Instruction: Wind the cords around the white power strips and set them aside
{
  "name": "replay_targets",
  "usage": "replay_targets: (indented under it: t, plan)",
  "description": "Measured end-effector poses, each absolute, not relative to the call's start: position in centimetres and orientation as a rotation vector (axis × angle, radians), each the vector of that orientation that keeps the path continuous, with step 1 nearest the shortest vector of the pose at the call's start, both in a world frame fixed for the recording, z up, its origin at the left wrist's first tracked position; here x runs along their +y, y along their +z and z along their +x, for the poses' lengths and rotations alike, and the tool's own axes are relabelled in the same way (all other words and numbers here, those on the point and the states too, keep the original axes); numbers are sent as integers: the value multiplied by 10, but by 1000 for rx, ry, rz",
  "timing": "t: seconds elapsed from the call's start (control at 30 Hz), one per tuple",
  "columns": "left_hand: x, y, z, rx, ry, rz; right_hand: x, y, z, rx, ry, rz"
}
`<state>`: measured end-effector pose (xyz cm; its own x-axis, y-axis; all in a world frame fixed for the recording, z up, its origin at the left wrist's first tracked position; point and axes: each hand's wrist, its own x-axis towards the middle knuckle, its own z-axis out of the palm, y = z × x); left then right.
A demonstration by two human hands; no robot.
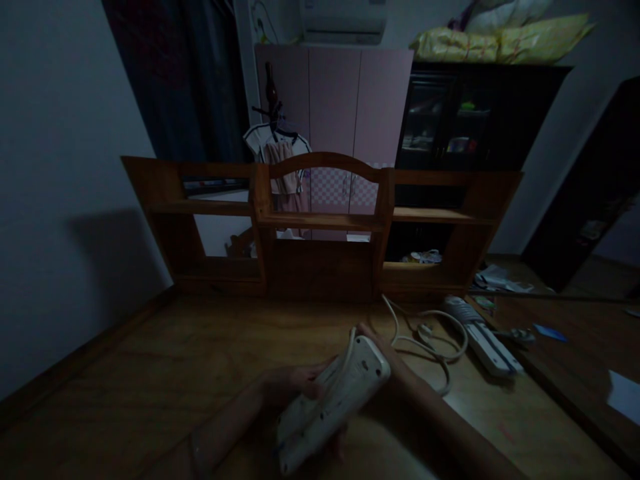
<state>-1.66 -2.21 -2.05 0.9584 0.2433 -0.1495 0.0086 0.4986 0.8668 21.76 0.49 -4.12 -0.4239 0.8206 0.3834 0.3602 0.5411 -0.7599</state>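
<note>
A white power strip (335, 407) lies tilted across my hands, its back with several screw holes facing up. My left hand (303, 383) grips it from the left, thumb on top and fingertips showing below its lower edge. Part of its white cord (349, 353) runs lengthwise over the strip and bends round the far end. There my right hand (375, 340) is closed on the cord, its fingers partly hidden behind the strip. More cord lies in loose loops on the wooden tabletop (200, 360), with a plug (425, 331) among the loops.
At the right lies a second white power strip (487, 347) with its cord coiled round one end. A wooden shelf unit (320, 267) stands along the back edge. A wall (75, 200) bounds the left. Paper (625, 393) and a blue packet (550, 332) lie farther right.
</note>
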Motion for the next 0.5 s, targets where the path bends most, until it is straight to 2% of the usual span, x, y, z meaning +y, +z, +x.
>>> replay_targets:
  t: [0.17, 0.5]
  plan:
    - [-14, -32, -21, 359, 49, 1003, -4, -36, 211, -2105, 649, -975]
    - [-19, -17, -25, 278, 287, 990, -9, -34, 207, -2177, 659, -1025]
